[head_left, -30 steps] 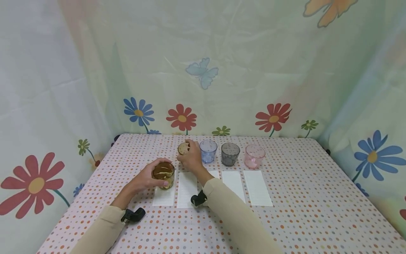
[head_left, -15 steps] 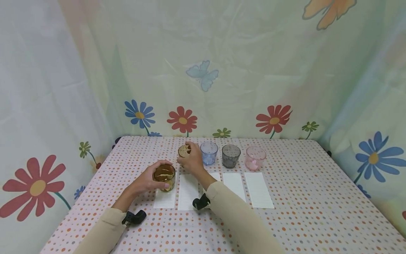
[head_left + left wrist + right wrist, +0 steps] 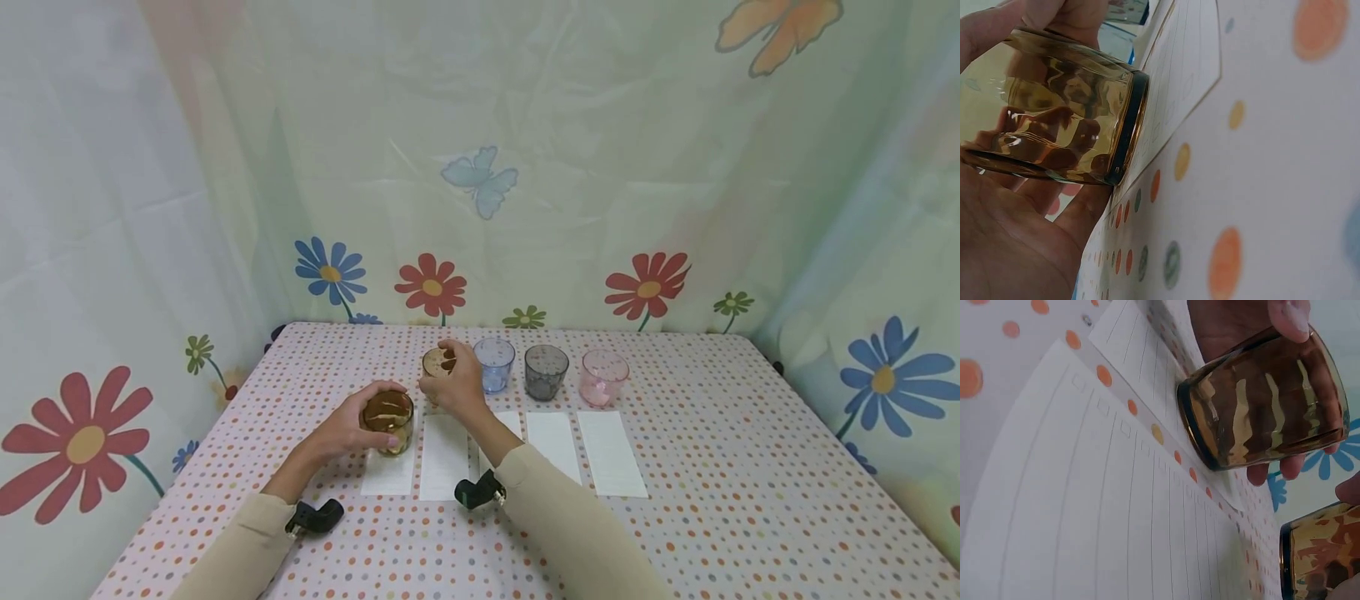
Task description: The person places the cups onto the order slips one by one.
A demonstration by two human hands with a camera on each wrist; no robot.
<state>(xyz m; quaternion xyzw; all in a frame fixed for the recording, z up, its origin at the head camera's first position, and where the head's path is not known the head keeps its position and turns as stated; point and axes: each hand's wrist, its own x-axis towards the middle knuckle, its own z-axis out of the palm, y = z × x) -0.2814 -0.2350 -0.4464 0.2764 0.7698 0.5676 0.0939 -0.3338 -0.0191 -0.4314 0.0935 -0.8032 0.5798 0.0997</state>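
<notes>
My left hand (image 3: 351, 429) grips an amber glass tumbler (image 3: 388, 421) from its left side, thumb in front and fingers behind. That tumbler stands about upright at the far end of the leftmost lined paper strip (image 3: 386, 477); in the left wrist view its dark base (image 3: 1127, 128) is close to the paper, and I cannot tell whether they touch. Farther back, my right hand (image 3: 461, 387) holds a second amber tumbler (image 3: 435, 362), its palm and fingers hiding the right side. In the right wrist view this second amber tumbler (image 3: 1322, 550) shows at the lower right.
Right of my right hand, a blue glass (image 3: 494, 367), a grey glass (image 3: 546, 372) and a pink glass (image 3: 603, 377) stand in a row. Several white paper strips lie before them, including the rightmost strip (image 3: 612, 454); my right arm covers part of one. A dotted cloth (image 3: 720, 500) covers the table.
The head view has tilted slightly, shifting the scene down. My right wrist has come a little toward me, still holding its tumbler. The left hand keeps its grip with hardly any movement.
</notes>
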